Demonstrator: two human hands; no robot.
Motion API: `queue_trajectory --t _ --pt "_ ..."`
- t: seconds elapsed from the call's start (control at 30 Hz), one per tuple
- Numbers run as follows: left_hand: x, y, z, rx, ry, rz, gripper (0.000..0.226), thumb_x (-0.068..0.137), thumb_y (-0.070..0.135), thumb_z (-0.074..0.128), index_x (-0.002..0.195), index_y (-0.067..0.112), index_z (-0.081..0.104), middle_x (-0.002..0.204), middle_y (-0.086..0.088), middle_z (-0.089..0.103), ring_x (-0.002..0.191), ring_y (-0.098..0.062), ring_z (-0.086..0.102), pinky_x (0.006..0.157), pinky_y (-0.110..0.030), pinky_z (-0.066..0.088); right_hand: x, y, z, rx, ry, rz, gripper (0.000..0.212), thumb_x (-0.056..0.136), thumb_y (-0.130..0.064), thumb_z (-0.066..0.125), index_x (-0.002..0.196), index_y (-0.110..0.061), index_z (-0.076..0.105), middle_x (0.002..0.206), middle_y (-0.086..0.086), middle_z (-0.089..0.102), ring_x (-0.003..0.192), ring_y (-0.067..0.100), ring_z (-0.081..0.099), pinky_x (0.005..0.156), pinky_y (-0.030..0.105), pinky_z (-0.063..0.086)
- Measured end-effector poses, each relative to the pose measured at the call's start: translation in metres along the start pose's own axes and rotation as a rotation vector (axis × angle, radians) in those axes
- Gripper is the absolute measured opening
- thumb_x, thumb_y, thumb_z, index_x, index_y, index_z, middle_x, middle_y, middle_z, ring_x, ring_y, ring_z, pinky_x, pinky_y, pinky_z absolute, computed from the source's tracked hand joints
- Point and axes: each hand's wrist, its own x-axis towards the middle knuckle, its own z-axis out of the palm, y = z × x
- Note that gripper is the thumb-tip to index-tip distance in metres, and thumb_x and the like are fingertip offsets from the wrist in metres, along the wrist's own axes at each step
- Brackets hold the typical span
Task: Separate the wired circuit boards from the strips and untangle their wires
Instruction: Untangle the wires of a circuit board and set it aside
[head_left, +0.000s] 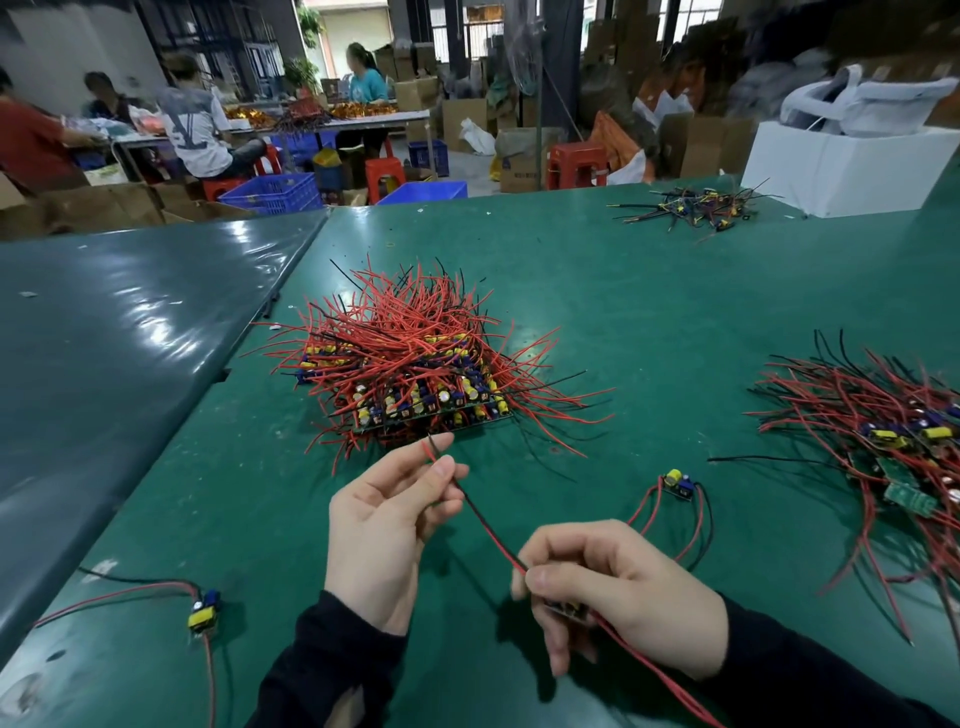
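My left hand pinches the far end of a red and black wire pair between thumb and forefinger. My right hand grips a small circuit board, mostly hidden under its fingers, and the wire pair runs taut between both hands. More red wire trails from that board toward the lower right. Straight ahead lies a big stack of board strips with tangled red and black wires. One separated board lies to the right of my hands, another separated board at the lower left.
A second heap of wired boards sits at the right edge of the green table. A small pile of boards and a white box stand at the far right. People work at tables behind, among blue crates and red stools.
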Motion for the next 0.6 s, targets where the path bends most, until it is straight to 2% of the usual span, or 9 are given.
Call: queue_trajectory --t 0.07,0.23,0.37,0.6 --pt "0.0 0.001 0.0008 0.016 -0.004 0.02 0.018 0.078 -0.005 0.061 0.091 0.002 0.069 0.064 -0.007 0.067 0.048 -0.005 0.057 0.048 -0.012 0.049 0.0011 0.0009 -0.0004 -0.007 -0.008 0.032 0.016 0.087 -0.017 0.048 0.086 -0.017 0.064 0.055 0.001 0.058 0.047 0.012 0.06 0.042 0.02 0.036" --pt "0.0022 0.0048 -0.0013 -0.045 -0.004 -0.018 0.013 0.084 -0.002 0.057 0.09 0.002 0.068 0.061 -0.007 0.065 0.046 -0.004 0.054 0.044 -0.011 0.047 0.0018 -0.0012 -0.0009 -0.038 -0.005 0.035 0.022 0.088 -0.019 0.047 0.078 -0.022 0.066 0.055 0.001 0.055 0.048 0.012 0.061 0.041 0.02 0.033" --pt "0.0017 0.0053 -0.0023 -0.105 0.017 -0.036 0.013 0.085 -0.003 0.055 0.082 0.005 0.065 0.06 -0.009 0.065 0.045 -0.005 0.055 0.045 -0.01 0.047 0.002 -0.002 -0.0019 -0.078 0.024 0.023 0.021 0.088 -0.02 0.048 0.075 -0.02 0.064 0.053 0.0 0.055 0.048 0.012 0.06 0.042 0.019 0.032" --pt "0.0013 0.005 -0.0015 -0.093 -0.002 -0.016 0.01 0.085 0.001 0.055 0.085 0.005 0.065 0.062 -0.008 0.066 0.046 -0.004 0.056 0.045 -0.011 0.048 0.0004 -0.0003 -0.0021 -0.046 0.013 0.011 0.019 0.091 -0.022 0.05 0.084 -0.013 0.064 0.053 0.001 0.059 0.046 0.012 0.059 0.046 0.015 0.038"
